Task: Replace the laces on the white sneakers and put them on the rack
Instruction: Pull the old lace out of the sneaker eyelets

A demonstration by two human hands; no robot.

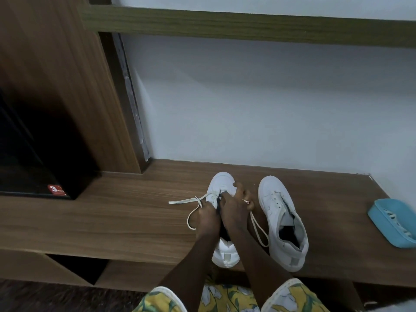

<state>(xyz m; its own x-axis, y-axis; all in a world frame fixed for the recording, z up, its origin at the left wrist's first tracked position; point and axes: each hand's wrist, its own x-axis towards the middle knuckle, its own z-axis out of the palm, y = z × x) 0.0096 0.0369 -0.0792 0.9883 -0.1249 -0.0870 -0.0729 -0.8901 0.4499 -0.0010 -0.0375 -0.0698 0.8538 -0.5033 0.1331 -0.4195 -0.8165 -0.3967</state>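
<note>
Brown wood-grain bench [135, 221] carried two white low-top sneakers: the laceless sneaker [276, 203] stood just right of the fingers, the laced sneaker [221, 183] lay under them. Left hand [208, 218] was curled round the cream flat lace [183, 201] by the eyelets; right hand [235, 208] clasped the laced sneaker's upper. Lace work looked midway, unthreading or threading unclear; the next move likely needs one end fed through an eyelet.

Bare hands, floral sleeves, one ring.
Left hand [208, 218] and right hand [234, 208]: forearms uncovered from the fingers back to the cuffs. Left sleeve [166, 298] and right sleeve [290, 296] are yellow, printed with white flowers and green leaves, each edged by a white band. Small ring [246, 201] with a reddish spot sits low on a right-hand finger, far from the fingertip.
</note>
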